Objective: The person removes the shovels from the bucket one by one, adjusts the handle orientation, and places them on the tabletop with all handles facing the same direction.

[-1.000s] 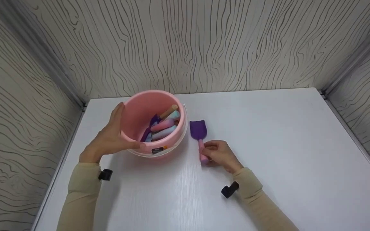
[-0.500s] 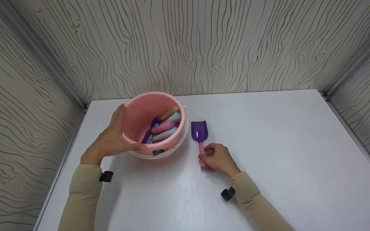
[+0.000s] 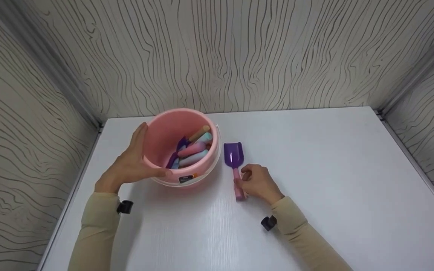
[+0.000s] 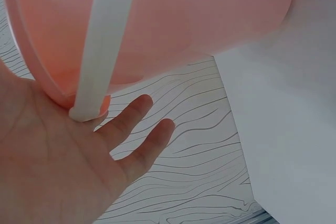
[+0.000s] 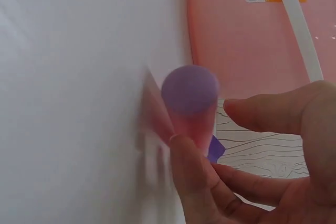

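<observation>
A pink bucket [image 3: 187, 171] with a white handle stands on the table, leaning a little. My left hand [image 3: 128, 163] rests against its left rim, thumb along the near side and fingers spread straight, as the left wrist view confirms. Inside lie a wooden handle [image 3: 199, 133], pink and pale-blue handles and purple pieces, partly hidden. Right of the bucket lies a toy shovel [image 3: 234, 154] with purple scoop and pink handle. My right hand [image 3: 257, 183] is at that handle with bent fingers. In the right wrist view a fingertip touches it while the thumb [image 5: 268, 111] stands slightly apart.
The white tabletop [image 3: 333, 169] reaches back to a wood-grain panel [image 3: 258, 56]. Similar panels with grey edge strips close off the left and right sides. Each sleeve carries a small black mount at the wrist.
The shovel has shifted slightly towards me and its scoop has tilted since the first frame. My right hand has edged back along the handle, baring its end. The left hand and bucket stay put.
</observation>
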Demonstrator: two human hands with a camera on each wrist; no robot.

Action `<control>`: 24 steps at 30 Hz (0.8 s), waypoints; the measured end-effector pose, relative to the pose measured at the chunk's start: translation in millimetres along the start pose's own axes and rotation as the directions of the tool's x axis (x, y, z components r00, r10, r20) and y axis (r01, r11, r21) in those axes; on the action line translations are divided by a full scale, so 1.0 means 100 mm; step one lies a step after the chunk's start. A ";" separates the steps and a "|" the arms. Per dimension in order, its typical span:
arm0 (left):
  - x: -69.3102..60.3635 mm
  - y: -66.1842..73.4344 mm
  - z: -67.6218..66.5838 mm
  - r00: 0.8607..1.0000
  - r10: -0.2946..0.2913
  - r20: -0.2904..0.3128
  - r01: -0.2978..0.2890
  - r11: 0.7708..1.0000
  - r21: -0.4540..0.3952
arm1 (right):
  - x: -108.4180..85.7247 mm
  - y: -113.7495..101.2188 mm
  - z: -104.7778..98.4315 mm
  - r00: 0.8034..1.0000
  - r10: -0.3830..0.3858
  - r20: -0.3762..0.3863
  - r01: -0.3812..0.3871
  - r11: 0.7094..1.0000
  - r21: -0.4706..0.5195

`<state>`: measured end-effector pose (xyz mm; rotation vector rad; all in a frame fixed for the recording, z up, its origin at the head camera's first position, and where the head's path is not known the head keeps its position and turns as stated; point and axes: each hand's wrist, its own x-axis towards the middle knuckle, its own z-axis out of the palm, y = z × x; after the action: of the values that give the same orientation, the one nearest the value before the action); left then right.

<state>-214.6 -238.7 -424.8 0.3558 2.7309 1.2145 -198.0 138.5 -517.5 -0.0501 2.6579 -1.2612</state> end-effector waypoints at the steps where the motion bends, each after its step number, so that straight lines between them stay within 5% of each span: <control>1: 0.00 0.00 0.00 1.000 0.003 0.000 -0.003 1.000 -0.003 | 0.01 -0.04 -0.03 1.000 -0.003 0.003 0.003 1.000 -0.007; 8: 0.00 0.01 0.01 1.000 0.012 -0.009 -0.012 1.000 -0.014 | 0.07 -0.44 -0.34 0.994 -0.103 0.022 0.104 0.989 -0.101; 13: 0.00 0.01 0.00 1.000 0.025 -0.006 -0.025 1.000 0.002 | 0.13 -0.79 -0.51 0.972 -0.233 -0.018 0.228 0.965 -0.132; 19: -0.01 0.00 0.00 1.000 0.019 -0.009 -0.019 1.000 0.019 | 0.27 -1.20 -0.58 0.913 -0.404 -0.057 0.390 0.905 -0.172; 24: 0.00 0.02 0.01 1.000 0.022 -0.014 -0.022 1.000 0.001 | 0.40 -1.48 -0.52 0.849 -0.528 0.034 0.529 0.843 -0.102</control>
<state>-214.1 -236.8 -424.6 0.3805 2.7463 1.2260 -255.5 79.4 -377.9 -0.8593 2.8050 -1.2360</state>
